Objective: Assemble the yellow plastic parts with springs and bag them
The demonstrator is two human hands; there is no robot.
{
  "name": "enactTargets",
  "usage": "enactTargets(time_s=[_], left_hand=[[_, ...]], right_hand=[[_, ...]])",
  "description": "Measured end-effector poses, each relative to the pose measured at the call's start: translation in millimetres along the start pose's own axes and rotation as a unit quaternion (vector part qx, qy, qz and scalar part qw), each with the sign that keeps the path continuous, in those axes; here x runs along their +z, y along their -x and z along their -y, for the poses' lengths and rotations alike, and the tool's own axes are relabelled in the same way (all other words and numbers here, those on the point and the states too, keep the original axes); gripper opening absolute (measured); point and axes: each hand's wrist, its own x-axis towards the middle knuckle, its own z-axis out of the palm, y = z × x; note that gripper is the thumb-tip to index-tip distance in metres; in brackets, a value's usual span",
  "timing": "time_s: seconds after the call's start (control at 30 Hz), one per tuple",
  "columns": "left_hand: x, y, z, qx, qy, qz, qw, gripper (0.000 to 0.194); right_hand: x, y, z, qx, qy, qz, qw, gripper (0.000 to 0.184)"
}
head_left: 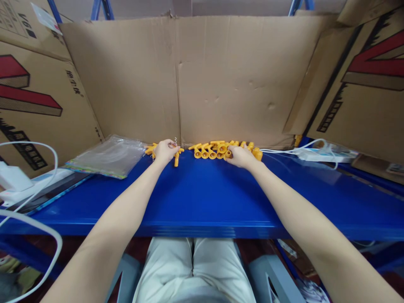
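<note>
Head: yellow funnels [212, 155]; mouths facing camera, stems behind

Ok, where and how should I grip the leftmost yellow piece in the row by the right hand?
Probably best by the cup rim of that yellow piece, coming from its front left: the mouth faces the camera, the left side looks free, the next piece sits close on the right, and the stem runs back toward the cardboard panel.

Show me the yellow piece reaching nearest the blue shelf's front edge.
The yellow piece just right of the left hand: its lower end sticks out farther forward than any other yellow piece.
</note>
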Motion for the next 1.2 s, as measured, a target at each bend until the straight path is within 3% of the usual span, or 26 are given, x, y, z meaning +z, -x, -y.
enactTargets(time_s=[0.17,0.33,0.47,0.63,0.8,0.97,1.1,1.17,1.2], left_hand=[[9.4,1.1,0.5,0.019,0.049,0.046,0.998,0.022],[14.3,7.4,0.4,0.059,-0.046,0.129,0.989,0.033],[14.5,14.5,-2.4,0.113,-0.141,0.144,0.973,0.031],[14.9,19.9,-6.0,0.125,-0.179,0.199,0.955,0.034],[3.4,19.9,-13.8,0.175,-0.248,0.210,0.929,0.036],[-17.3,19.9,-25.0,0.105,-0.343,0.258,0.897,0.047],[-15.9,15.4,-16.5,0.035,-0.301,0.372,0.878,0.043],[-8.5,12.9,-8.2,0.053,-0.252,0.366,0.894,0.030],[-4.3,12.0,-4.4,0.075,-0.224,0.337,0.911,0.023]], right_hand=[[1.3,-1.0,-0.5,-0.009,0.000,-0.015,1.000,0.013],[3.7,-1.5,-1.8,-0.017,-0.007,-0.017,1.000,0.015],[6.7,-2.7,-2.8,-0.023,-0.005,-0.012,1.000,0.018],[9.3,-4.2,-4.1,-0.034,-0.016,-0.012,0.999,0.019],[10.3,-4.5,-4.4,-0.036,-0.035,-0.004,0.999,0.015],[13.9,-5.8,-4.9,-0.034,-0.060,-0.016,0.997,0.013],[15.9,-6.3,-4.7,-0.051,-0.087,-0.024,0.995,0.018],[15.4,-5.9,-4.1,-0.065,-0.099,-0.019,0.993,0.021],[14.8,-5.6,-3.7,-0.071,-0.104,-0.015,0.992,0.022]])
